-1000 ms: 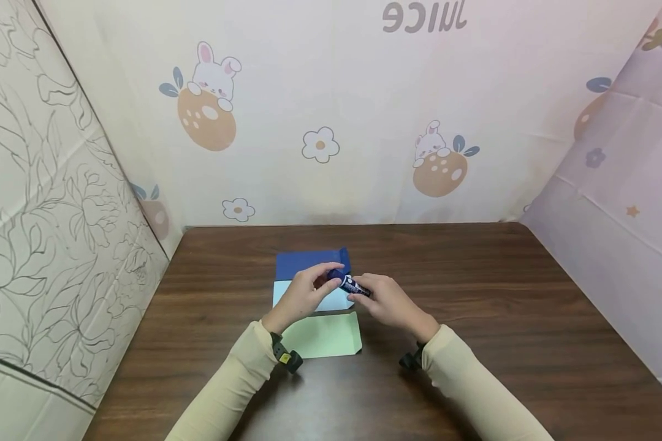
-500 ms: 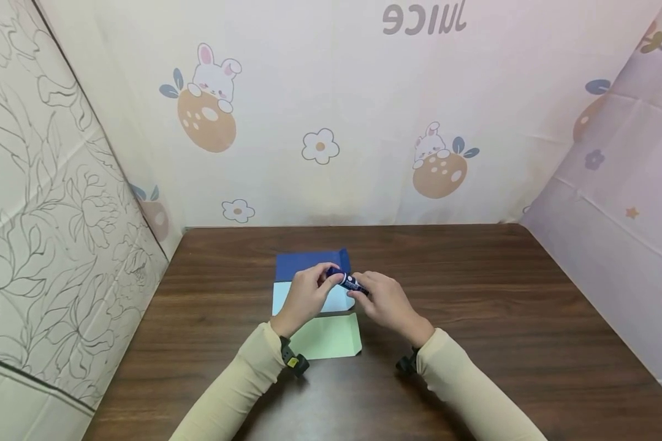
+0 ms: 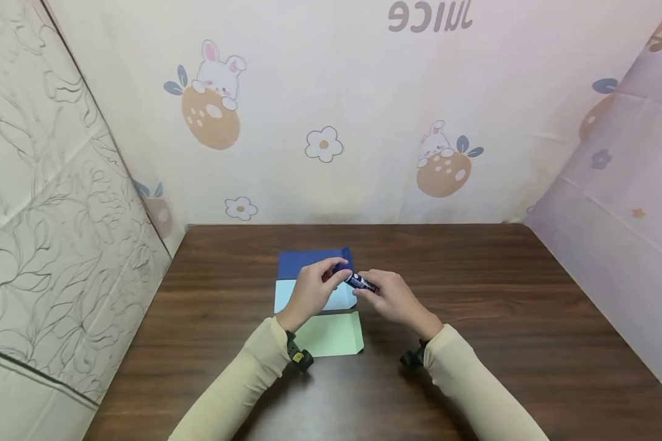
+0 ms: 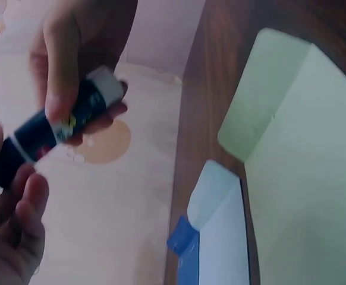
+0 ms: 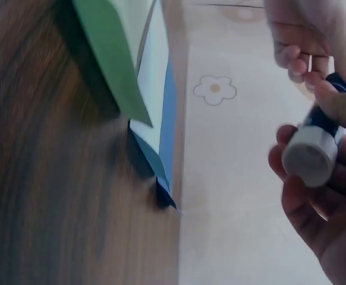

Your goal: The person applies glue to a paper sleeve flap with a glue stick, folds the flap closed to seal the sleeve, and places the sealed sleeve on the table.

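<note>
A dark blue glue stick with a white end is held in the air above the paper envelopes. My left hand pinches its dark cap end between thumb and fingers. Around the body, near the white end, curl the fingers of my right hand. In the left wrist view, a thin white ring on the glue stick lies beside the left fingertips. Beneath the hands are a dark blue envelope, a light blue envelope and a light green envelope, their right-end flaps unfolded.
The envelopes lie in a column on a dark wood-grain table. A patterned cloth backdrop rises behind the table's far edge, with more cloth at both sides. Black camera straps sit on both wrists.
Both hands and the glue stick have shifted slightly to the right, the left hand the most. The view itself has moved a little. The envelopes lie as before.
</note>
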The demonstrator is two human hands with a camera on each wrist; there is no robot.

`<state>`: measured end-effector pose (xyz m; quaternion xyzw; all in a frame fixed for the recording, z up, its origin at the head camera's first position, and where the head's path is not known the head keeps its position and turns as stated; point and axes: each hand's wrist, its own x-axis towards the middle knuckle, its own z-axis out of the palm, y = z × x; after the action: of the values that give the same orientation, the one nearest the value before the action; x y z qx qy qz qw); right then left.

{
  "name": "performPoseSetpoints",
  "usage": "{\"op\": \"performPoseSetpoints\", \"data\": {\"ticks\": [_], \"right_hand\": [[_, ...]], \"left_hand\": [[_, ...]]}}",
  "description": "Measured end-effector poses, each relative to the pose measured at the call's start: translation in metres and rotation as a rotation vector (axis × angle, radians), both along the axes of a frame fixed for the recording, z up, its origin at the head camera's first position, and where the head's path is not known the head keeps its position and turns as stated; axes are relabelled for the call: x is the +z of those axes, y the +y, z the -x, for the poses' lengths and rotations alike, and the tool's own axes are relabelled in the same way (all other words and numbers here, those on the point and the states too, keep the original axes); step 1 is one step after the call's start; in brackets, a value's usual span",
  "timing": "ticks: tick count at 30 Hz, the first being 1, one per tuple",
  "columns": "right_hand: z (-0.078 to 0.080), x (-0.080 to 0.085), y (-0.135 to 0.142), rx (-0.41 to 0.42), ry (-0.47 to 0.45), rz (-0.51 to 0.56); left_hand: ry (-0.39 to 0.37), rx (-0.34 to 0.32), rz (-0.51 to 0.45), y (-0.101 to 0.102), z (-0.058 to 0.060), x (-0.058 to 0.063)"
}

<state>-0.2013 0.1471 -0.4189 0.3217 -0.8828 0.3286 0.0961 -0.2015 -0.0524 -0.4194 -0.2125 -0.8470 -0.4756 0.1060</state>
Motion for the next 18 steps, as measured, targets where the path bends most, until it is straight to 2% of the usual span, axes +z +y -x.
{"op": "performPoseSetpoints", "data": {"ticks": [3,6,10,14,18], "right_hand": [[0.0,0.001,0.002,0.056,-0.137,0.008],[-0.001,-0.002,0.003,0.077,-0.161,-0.006],[-0.002,-0.008,0.001,0.058,-0.072,-0.037],[-0.003,-0.004,0.0,0.018,0.086,-0.071],[-0.002,-0.002,-0.001,-0.023,0.229,-0.142]], "left_hand": [[0.011,-0.075,0.039,-0.006,0.001,-0.002],[0.016,-0.129,0.08,-0.01,0.0,-0.004],[0.011,-0.121,0.104,-0.012,-0.001,-0.003],[-0.011,-0.074,0.084,-0.009,-0.001,0.002],[-0.067,-0.011,0.051,-0.005,-0.002,0.007]]}}
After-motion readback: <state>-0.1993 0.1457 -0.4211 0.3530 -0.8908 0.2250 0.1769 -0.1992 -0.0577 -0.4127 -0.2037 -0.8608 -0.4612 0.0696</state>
